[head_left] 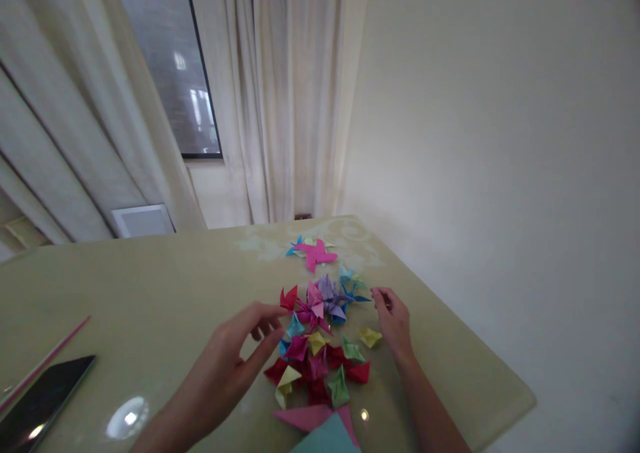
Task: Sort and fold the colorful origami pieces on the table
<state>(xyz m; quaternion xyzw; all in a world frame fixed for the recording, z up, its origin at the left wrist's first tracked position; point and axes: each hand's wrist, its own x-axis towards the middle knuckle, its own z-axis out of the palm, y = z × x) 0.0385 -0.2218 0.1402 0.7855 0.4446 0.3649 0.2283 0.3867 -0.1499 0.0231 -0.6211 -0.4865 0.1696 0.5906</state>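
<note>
A heap of small folded paper flowers [320, 346] in red, magenta, yellow, green, blue and purple lies on the beige table [150, 293]. My left hand [240, 346] hovers at the heap's left side, fingers loosely spread and reaching toward a red flower [289, 298]. At the heap's right side, my right hand [393, 320] has its fingers curled together near the blue flowers [353, 286]; what they pinch, if anything, is too small to see. A yellow folded piece [370, 336] lies just left of that hand. A pink paper pinwheel [315, 253] sits farther back.
A dark phone [43, 400] and a pink strip [47, 360] lie at the table's left front. Flat pink and teal paper sheets [325, 426] sit at the near edge. A white wall is on the right; curtains and a window stand behind.
</note>
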